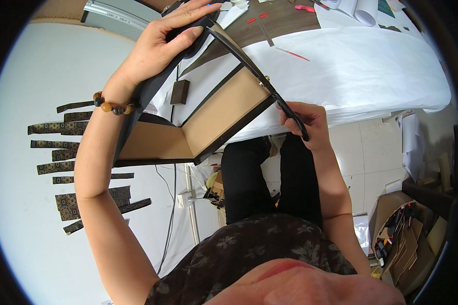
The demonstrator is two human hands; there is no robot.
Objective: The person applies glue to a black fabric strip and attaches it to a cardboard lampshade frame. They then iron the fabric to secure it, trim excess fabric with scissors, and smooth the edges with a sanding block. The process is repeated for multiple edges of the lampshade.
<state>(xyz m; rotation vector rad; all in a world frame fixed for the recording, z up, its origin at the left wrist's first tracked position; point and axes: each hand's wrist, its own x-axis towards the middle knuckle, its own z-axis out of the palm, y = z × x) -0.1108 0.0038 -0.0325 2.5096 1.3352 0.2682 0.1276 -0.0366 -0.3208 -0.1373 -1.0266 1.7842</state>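
Note:
A black box (226, 114) with a tan lining is tilted up in front of me, its open inside facing me. My left hand (175, 38) lies over its far upper corner, thumb along the edge and fingers stretched across the black side. Beside the box's right end, my right hand (310, 124) has its fingers curled behind a long black rim (254, 68), gripping it. Small metal fittings (264, 81) sit midway on that rim. My right fingertips are partly hidden by it.
Patterned dark strips (61, 127) lie on the white surface at left. A small dark block (179, 92) rests beyond the box. On the white-covered table (366, 71) are a ruler (264, 30), a red pen (292, 54) and paper rolls (366, 12). A filled bin (402, 239) stands lower right.

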